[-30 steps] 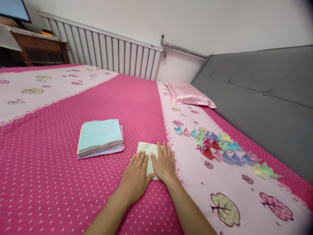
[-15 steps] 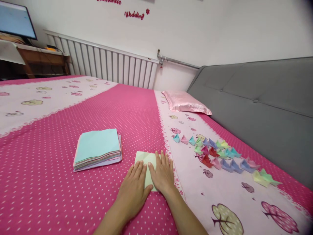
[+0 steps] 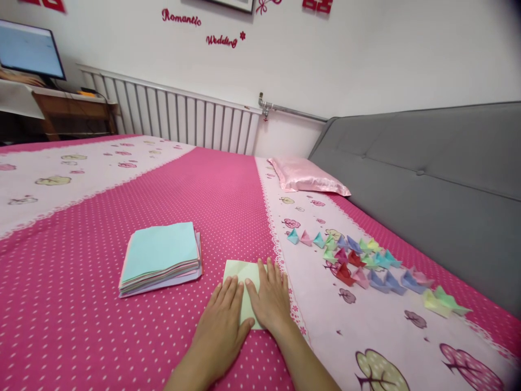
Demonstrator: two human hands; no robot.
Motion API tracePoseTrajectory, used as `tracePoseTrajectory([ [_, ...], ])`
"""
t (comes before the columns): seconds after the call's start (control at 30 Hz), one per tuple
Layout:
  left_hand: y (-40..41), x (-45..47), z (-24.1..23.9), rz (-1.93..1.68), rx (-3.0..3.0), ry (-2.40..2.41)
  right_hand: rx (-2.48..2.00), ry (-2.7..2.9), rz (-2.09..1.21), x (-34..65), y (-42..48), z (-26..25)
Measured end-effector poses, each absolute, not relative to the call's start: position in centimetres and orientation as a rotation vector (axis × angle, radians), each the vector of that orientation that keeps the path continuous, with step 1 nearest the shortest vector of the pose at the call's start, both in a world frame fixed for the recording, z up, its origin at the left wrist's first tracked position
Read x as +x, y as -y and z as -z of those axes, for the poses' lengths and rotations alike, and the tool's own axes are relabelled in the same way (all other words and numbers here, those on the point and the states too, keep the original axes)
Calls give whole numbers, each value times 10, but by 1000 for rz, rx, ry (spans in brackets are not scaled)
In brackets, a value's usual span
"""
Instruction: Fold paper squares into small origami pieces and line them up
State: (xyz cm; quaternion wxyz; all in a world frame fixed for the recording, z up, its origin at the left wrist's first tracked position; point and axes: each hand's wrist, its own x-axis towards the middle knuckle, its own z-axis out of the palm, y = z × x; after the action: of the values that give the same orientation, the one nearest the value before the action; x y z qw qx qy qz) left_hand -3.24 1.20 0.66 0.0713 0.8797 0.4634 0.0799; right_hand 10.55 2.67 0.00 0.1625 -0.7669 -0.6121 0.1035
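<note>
A pale green sheet of paper [image 3: 247, 307] lies flat on the pink dotted bedspread. My left hand [image 3: 223, 320] rests flat over its left side, fingers stretched out and thumb pointing toward the sheet's lower edge. On the right side of the paper, my right hand [image 3: 271, 298] presses down with its fingers extended. Both palms cover much of the sheet, so any crease under them is hidden. To the left sits a stack of coloured paper [image 3: 163, 252], light blue on top. At the right, several small folded paper boats [image 3: 352, 258] stand in rows.
A pink satin pillow [image 3: 307, 176] lies against the grey headboard [image 3: 427, 179]. Behind the bed runs a white radiator [image 3: 175, 111] with a pipe. A desk [image 3: 77, 106] with a monitor [image 3: 30, 49] stands at the far left, where another person's hand [image 3: 24, 79] shows.
The camera has tilted up slightly, so the whole scene sits lower and more wall decoration shows. Both hands stay flat on the pale green paper.
</note>
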Motion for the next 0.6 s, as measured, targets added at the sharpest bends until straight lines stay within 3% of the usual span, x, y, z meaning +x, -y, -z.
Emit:
tracePoseTrajectory([
  [0.6,-13,-33,-3,-275,2645,-1394,-2194,1751,-294,104,-26,-2],
])
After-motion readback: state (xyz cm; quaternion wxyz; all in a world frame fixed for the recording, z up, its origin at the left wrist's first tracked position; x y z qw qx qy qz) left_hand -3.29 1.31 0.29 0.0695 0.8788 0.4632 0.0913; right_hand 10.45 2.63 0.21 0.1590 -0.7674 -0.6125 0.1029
